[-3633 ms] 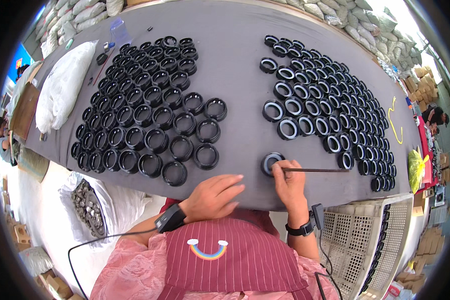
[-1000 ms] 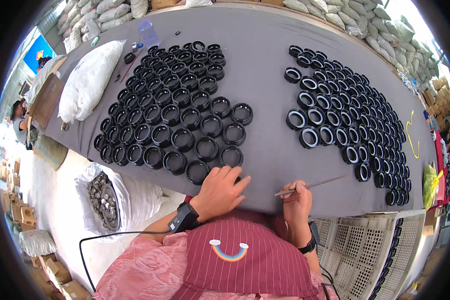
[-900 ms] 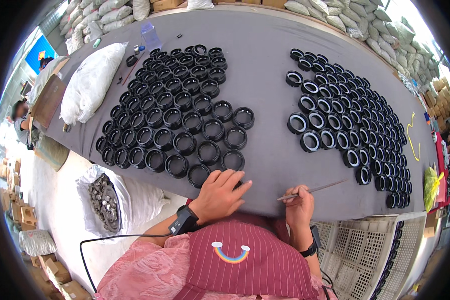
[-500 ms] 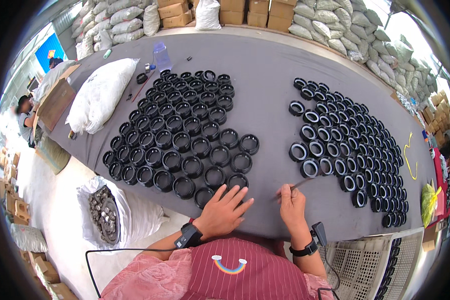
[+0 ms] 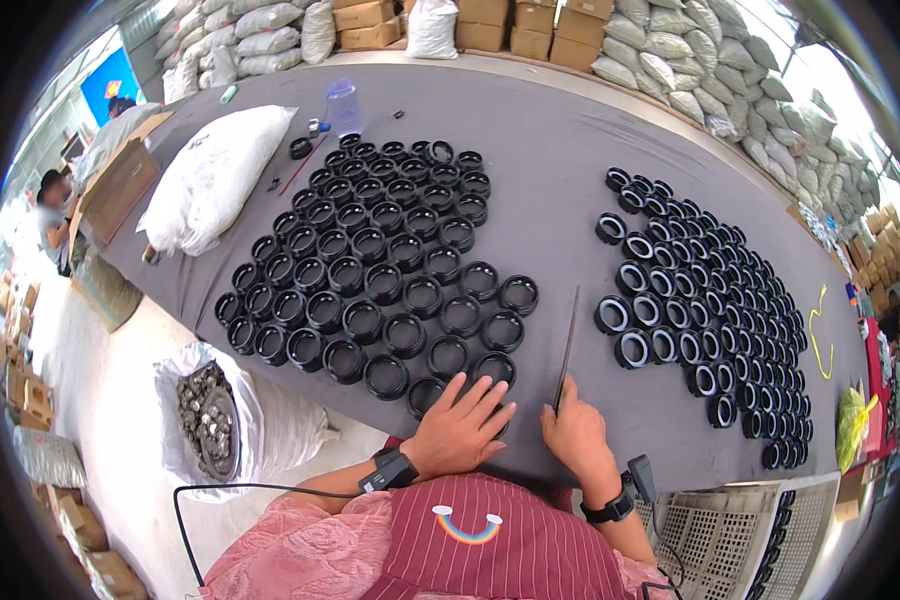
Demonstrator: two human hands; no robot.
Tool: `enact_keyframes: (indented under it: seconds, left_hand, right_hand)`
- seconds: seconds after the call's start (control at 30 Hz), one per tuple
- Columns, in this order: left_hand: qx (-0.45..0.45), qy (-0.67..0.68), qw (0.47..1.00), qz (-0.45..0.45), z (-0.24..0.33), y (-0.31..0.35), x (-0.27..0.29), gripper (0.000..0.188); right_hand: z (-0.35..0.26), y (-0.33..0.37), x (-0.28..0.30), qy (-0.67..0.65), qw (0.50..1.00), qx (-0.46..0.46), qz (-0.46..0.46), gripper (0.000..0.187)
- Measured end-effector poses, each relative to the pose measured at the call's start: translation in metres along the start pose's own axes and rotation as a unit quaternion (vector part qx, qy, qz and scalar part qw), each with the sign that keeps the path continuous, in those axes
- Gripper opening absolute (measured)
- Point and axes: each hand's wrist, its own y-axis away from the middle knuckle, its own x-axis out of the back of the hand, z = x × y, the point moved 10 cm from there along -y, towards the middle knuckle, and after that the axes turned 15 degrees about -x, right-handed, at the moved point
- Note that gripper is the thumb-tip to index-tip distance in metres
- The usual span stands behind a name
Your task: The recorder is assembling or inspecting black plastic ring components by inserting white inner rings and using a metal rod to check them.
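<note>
My left hand (image 5: 460, 428) lies with fingers spread at the front edge of a group of black rings (image 5: 386, 392), its fingertips over the nearest ones. Whether it presses on any ring is hidden beneath the fingers. A long, thin dark stick (image 5: 568, 345) stands up from my right hand (image 5: 576, 436), which is closed around its lower end. The stick points away from me across bare cloth between the two ring groups. To the right, many more black rings with pale insides (image 5: 618, 349) sit in close rows.
A grey cloth covers the table (image 5: 540, 160). On its left lie a white plastic bag (image 5: 215, 180) and a clear bottle (image 5: 343, 108). Below the left edge stands a white sack (image 5: 280, 425) of dark scraps. Plastic crates (image 5: 705, 530) are at my right. Another person (image 5: 55, 220) is far left.
The stick has swung from slanting right, toward the right-hand rings, to pointing away from me. My left hand stays by the near rings. The whole view has shifted slightly.
</note>
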Motion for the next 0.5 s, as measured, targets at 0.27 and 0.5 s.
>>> enact_keyframes:
  seconds: [0.27,0.5]
  left_hand:
    - [0.006,0.008,1.000,0.011,-0.003,0.010,-0.002,0.064]
    - [-0.008,-0.013,1.000,0.022,-0.008,0.016,-0.001,0.065]
  right_hand:
    - [-0.035,0.007,-0.027,0.048,0.997,0.042,-0.039,0.070]
    - [-0.050,0.003,-0.036,0.063,0.997,0.031,-0.020,0.070]
